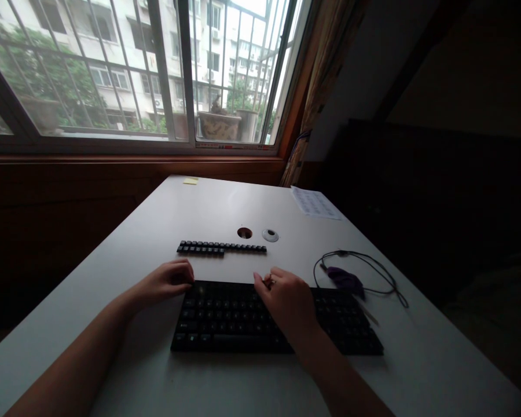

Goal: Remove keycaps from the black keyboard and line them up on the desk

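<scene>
A black keyboard [238, 341] lies flat on the white desk in front of me. My left hand [173, 279] is closed at its far left corner, thumb and curled fingers against the edge. Over the far middle part of the keyboard is my right hand [286, 295], its fingers curled in a pinch; whatever they may hold is too small or hidden to make out. Behind the keyboard, loose black keycaps [204, 248] stand in two neat rows, the nearer row shorter. The keyboard's top row, where keys seem to be off, is dark and partly covered by my right hand.
Right of the keyboard lie a coiled black cable [384, 272], a dark purple item [346, 281] and a thin pale stick [369, 313]. Farther back are a round desk hole [244, 233], its grey cover [270, 235], printed paper [315, 202] and a yellow note [190, 181].
</scene>
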Demonstrator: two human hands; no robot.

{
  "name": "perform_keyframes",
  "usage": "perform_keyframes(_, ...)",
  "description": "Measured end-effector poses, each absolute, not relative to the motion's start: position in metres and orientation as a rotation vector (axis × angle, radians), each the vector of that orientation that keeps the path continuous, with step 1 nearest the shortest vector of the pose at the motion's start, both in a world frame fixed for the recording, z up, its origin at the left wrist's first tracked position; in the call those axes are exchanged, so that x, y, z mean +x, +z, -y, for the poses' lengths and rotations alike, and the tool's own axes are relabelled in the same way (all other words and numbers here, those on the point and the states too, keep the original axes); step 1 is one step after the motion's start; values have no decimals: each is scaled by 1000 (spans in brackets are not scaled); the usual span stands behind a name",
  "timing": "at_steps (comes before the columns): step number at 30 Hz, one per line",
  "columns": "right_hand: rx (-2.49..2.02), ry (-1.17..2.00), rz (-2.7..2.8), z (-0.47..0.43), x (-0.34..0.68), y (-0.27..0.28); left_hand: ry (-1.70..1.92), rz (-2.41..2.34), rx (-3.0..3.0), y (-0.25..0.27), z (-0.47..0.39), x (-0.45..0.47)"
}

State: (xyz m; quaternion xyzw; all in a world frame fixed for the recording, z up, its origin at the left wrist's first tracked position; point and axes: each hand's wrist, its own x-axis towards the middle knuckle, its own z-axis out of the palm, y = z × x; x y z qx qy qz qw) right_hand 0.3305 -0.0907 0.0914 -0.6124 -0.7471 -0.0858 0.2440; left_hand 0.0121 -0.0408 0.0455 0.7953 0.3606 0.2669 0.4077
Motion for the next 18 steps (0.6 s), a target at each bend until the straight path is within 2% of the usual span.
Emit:
perform_keyframes(5, -1499, -311, 2220, 102, 313, 87, 678, -915, 2013, 43, 40, 11)
perform_keyframes(15, -1768, -9, 2047, 89, 330, 94, 690, -918, 1987, 45, 41, 13)
perform_keyframes(18, -1746, -66, 2079, 92, 324, 91, 692, -917, 2002, 44, 40, 12)
